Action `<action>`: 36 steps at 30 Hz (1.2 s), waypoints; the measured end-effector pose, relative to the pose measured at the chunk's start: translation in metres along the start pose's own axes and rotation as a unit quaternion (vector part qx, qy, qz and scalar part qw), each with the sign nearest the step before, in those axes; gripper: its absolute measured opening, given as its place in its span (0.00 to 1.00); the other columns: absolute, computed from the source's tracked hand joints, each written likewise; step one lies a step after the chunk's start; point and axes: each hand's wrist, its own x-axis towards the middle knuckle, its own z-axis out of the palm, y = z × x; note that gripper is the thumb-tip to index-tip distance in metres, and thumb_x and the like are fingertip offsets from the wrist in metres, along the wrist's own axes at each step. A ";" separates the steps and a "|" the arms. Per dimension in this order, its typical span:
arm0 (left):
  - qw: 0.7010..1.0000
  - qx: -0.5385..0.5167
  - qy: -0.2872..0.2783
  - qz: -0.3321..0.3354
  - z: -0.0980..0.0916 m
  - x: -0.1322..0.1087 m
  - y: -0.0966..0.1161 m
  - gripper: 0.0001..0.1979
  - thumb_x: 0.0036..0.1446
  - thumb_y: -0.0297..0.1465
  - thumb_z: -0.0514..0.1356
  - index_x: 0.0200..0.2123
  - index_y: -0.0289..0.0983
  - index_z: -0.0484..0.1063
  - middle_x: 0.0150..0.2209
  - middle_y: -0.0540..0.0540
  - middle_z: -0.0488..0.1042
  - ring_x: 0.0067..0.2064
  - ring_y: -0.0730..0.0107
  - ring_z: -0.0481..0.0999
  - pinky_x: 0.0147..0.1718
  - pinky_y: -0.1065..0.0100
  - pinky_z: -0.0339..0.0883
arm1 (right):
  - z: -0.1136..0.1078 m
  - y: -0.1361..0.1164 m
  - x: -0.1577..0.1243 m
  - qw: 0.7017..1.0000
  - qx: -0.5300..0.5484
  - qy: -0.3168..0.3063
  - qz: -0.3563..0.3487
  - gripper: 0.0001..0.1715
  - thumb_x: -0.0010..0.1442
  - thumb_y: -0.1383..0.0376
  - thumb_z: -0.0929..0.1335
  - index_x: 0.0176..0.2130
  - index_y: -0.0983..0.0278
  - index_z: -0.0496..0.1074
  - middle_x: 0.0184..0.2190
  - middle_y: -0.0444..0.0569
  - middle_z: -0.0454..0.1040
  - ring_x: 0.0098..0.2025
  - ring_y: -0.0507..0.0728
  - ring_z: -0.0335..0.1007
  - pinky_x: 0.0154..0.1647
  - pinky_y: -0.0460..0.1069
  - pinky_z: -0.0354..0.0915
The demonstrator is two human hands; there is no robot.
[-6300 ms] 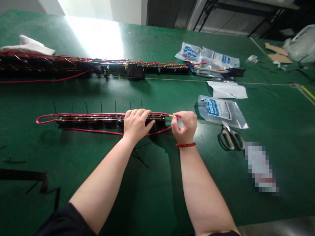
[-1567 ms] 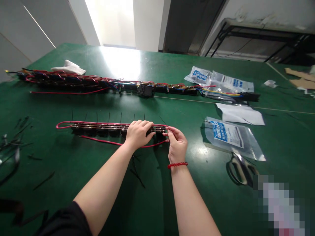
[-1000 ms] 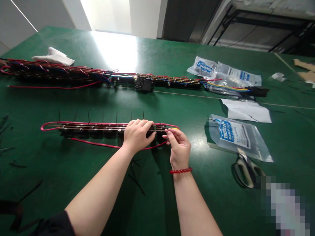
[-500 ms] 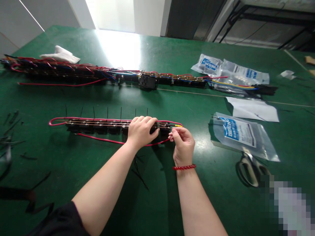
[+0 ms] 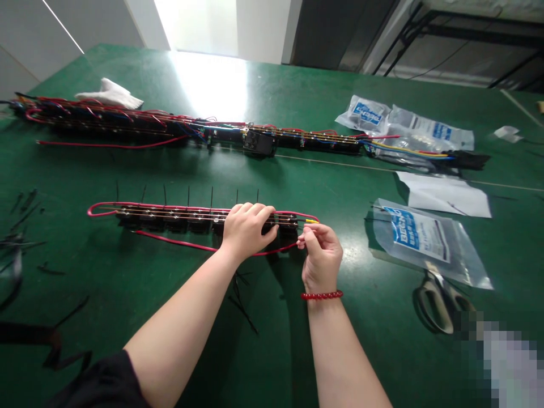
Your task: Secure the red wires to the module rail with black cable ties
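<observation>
A short black assembly (image 5: 175,219) lies across the green table, with thin rods along its top and black ties standing up behind it. My left hand (image 5: 249,229) is wrapped over its right half, gripping it from above. My right hand (image 5: 322,252) is pinched at the assembly's right end, around the red wire (image 5: 178,241) near a yellow sleeve (image 5: 311,221); the fingertips partly hide what they hold. The red wire loops past the left end, and its other end lies loose in front.
A longer wired assembly (image 5: 229,135) lies behind. A white cloth (image 5: 111,93) is at the back left. Plastic bags (image 5: 429,235), a white paper (image 5: 446,194) and scissors (image 5: 440,300) lie to the right. Black ties (image 5: 21,243) are scattered at the left.
The whole view has shifted slightly, so things appear a little further right. Both hands keep nearly the same places on the short assembly and its wire.
</observation>
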 end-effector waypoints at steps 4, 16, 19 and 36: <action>1.000 0.001 0.001 0.000 0.000 0.000 0.000 0.16 0.60 0.41 0.58 0.48 0.43 0.73 0.45 0.46 0.79 0.44 0.58 0.75 0.44 0.56 0.63 | 0.000 0.000 0.000 1.000 -0.006 0.006 -0.006 0.09 0.52 0.61 0.74 0.32 0.63 0.73 0.22 0.39 0.71 0.22 0.48 0.68 0.24 0.44 0.66; 1.000 0.003 0.005 0.001 0.000 0.000 0.000 0.16 0.60 0.41 0.58 0.48 0.42 0.74 0.45 0.47 0.80 0.43 0.58 0.75 0.44 0.56 0.63 | 0.000 0.000 0.001 1.000 0.006 0.020 -0.015 0.09 0.53 0.61 0.74 0.33 0.63 0.72 0.20 0.38 0.70 0.21 0.47 0.66 0.22 0.43 0.63; 1.000 -0.003 0.004 -0.002 0.001 -0.001 0.000 0.16 0.60 0.41 0.58 0.48 0.42 0.74 0.44 0.47 0.80 0.43 0.58 0.75 0.45 0.56 0.63 | 0.000 0.001 0.000 1.000 -0.011 0.019 -0.018 0.09 0.54 0.61 0.73 0.33 0.63 0.72 0.21 0.38 0.70 0.21 0.48 0.66 0.22 0.44 0.64; 1.000 -0.017 0.000 -0.008 0.000 -0.002 0.004 0.19 0.59 0.40 0.58 0.53 0.43 0.73 0.44 0.48 0.81 0.43 0.57 0.76 0.46 0.54 0.63 | 0.000 0.001 -0.010 0.984 -0.151 -0.072 -0.055 0.08 0.58 0.60 0.71 0.36 0.61 0.75 0.28 0.41 0.74 0.28 0.50 0.69 0.32 0.47 0.67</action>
